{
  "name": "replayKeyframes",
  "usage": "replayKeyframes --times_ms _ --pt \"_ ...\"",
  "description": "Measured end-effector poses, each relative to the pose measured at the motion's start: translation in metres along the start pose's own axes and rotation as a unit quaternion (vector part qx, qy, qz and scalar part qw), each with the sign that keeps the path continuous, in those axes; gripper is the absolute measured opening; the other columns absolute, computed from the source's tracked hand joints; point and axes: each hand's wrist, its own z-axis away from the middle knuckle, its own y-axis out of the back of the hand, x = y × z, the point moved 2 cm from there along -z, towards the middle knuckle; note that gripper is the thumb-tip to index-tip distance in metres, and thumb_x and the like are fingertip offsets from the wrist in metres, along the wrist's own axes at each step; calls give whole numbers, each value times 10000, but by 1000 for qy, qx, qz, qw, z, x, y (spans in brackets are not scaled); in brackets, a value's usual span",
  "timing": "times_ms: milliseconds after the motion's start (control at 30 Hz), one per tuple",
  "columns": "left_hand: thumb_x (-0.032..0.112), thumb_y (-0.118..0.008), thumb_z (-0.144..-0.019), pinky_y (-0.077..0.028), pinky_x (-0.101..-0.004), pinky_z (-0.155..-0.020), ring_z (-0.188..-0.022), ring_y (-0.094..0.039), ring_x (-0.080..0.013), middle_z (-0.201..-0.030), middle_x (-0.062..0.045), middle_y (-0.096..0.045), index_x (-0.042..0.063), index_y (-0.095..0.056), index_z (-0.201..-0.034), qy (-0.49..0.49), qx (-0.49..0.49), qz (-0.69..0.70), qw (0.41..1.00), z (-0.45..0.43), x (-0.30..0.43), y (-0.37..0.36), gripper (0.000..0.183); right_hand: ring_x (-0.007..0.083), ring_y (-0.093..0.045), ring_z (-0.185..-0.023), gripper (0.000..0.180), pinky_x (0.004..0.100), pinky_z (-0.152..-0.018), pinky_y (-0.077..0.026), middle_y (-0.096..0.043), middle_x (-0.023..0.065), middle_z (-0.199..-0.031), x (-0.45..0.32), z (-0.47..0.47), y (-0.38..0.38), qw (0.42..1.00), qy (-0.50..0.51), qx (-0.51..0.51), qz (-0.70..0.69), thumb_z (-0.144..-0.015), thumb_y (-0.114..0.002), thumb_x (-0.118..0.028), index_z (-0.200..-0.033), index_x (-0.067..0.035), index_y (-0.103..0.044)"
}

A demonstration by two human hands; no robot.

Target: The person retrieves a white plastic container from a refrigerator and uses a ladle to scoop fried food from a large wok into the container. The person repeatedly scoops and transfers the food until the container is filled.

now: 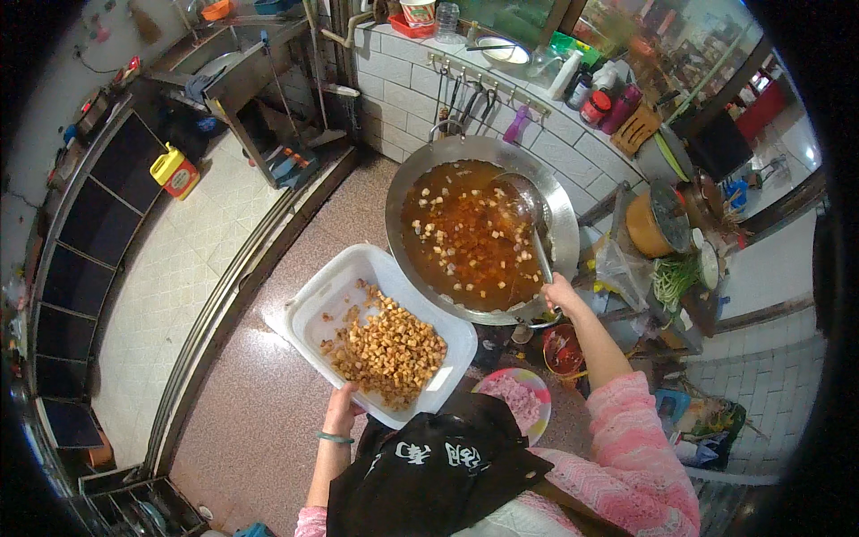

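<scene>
My right hand (560,294) grips the handle of a metal skimmer (542,252), whose round head lies partly under the surface in a large metal wok (562,201). Reddish-brown liquid with pale cubes floating in it (470,215) fills much of the wok. With my left hand (342,409) I hold the near edge of a white plastic basin (315,295), left of and below the wok, its far edge close beside the wok's rim. Browned small cubes (396,342) lie heaped in the basin, with finer bits along its left side.
A colourful bowl of chopped pink meat (513,399) stands low by my apron. Right of the wok are a red container (562,349), a tan pot (647,221) and green stalks (674,278). Utensils hang on the tiled wall (402,94) behind. A yellow jug (176,171) stands at the left.
</scene>
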Motion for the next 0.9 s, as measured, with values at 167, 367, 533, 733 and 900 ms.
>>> replayKeyframes --times_ms 167,367,533,733,900 --pt "171 -456 -697 -522 -369 -533 -777 -571 -266 -978 -139 -519 18 -366 -1130 7 -7 4 1000 -4 -5 2 469 120 -397 -361 251 278 -310 -355 -400 31 -532 -1 22 -9 995 -3 -89 -52 -734 -472 -34 -952 6 -353" --pt "176 -453 -692 -524 -365 -538 -777 -575 -268 -963 -141 -522 11 -362 -1129 -3 10 -6 1000 -5 -7 4 476 74 -380 -375 196 243 -306 -322 -384 2 -534 -10 57 -35 970 -69 -215 -93 -760 -462 -42 -927 -22 -361" --pt "168 -460 -670 -529 -366 -513 -734 -583 -268 -936 -137 -519 27 -357 -1120 -2 13 -2 1000 -2 -7 1 482 34 -333 -372 101 187 -317 -281 -394 -28 -545 -14 73 -45 931 -110 -308 -164 -805 -452 -80 -888 -50 -403" --pt "172 -454 -693 -524 -355 -499 -708 -585 -272 -927 -139 -527 20 -380 -1100 -8 10 5 1000 -4 -9 3 441 25 -323 -396 139 157 -313 -239 -362 -30 -542 -18 85 -49 876 -151 -372 -266 -796 -451 -54 -933 -50 -427" --pt "181 -452 -710 -524 -367 -514 -738 -583 -280 -947 -148 -529 24 -387 -1098 3 14 2 1000 -6 -12 6 424 28 -345 -384 116 177 -325 -269 -410 -25 -561 -22 101 -56 891 -119 -337 -281 -784 -473 -65 -894 -49 -437"
